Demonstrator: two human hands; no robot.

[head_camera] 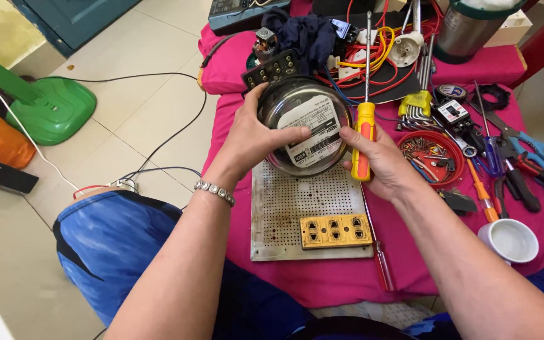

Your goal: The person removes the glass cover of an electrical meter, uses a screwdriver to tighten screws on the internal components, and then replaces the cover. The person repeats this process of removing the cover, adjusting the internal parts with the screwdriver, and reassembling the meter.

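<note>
Gripping the round glass-domed electricity meter (305,126), the left hand (253,135) is wrapping its rim while the right hand (379,160), just beside it, is closing around a yellow-handled screwdriver (364,135).

Glossy glass meter dome (305,123) (matt cloth (341,277) beneath).

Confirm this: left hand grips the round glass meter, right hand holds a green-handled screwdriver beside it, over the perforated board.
One thing is wrong: the head view shows the screwdriver handle is yellow with orange, not green. The rest holds: left hand grips the round glass meter, right hand holds the screwdriver beside it, over the perforated board.
</note>
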